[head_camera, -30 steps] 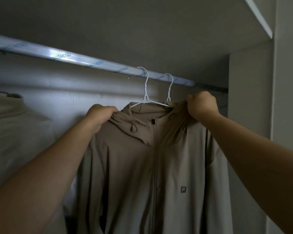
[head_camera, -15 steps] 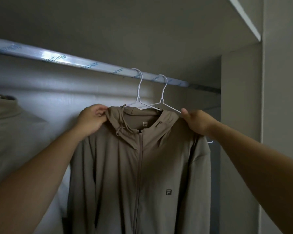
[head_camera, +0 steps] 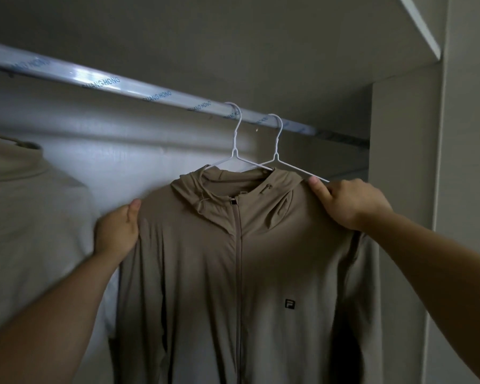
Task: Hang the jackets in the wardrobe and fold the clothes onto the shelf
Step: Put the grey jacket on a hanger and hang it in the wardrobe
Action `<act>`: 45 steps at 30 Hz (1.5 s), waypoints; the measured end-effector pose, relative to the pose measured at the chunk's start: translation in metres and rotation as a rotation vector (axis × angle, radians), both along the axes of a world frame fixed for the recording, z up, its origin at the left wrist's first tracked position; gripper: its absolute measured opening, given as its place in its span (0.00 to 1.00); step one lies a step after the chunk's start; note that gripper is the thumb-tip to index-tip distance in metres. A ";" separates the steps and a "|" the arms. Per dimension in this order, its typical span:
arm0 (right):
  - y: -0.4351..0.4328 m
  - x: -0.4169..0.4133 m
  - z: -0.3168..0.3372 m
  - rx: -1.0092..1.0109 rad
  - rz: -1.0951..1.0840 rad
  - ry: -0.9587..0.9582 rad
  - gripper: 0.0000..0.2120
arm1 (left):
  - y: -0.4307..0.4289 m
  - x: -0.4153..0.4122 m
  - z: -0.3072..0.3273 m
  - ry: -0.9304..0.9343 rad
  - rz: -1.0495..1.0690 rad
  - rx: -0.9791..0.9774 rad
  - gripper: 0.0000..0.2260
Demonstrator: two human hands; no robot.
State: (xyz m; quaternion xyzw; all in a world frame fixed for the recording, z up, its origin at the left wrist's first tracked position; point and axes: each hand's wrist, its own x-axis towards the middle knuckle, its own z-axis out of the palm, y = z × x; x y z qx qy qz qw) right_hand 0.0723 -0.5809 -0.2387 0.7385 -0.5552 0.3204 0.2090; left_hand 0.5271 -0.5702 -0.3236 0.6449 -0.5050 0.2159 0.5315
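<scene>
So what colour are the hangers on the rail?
White wire hangers, clearest in the head view.

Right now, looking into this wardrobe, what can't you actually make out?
Head view only:
- Tan jacket: hem and cuffs cut off by the bottom edge.
- Second white hanger: whether it carries anything, since the jacket's shoulder and the right hand cover its lower part.
- Left hand: its fingers are behind the jacket's shoulder; blurred too.
- Pale garment at left: cut off by the edge.
- Rail lettering: first letters lost in glare.
</scene>
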 end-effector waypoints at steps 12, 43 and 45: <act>0.008 0.001 0.009 -0.079 0.011 -0.002 0.41 | -0.022 -0.040 0.015 0.232 -0.185 -0.006 0.20; -0.004 0.039 -0.019 -0.214 0.060 0.000 0.26 | -0.027 -0.067 0.053 -0.019 -0.034 -0.202 0.23; -0.003 0.036 -0.022 -0.223 0.063 -0.001 0.26 | -0.025 -0.059 0.051 -0.030 -0.014 -0.176 0.23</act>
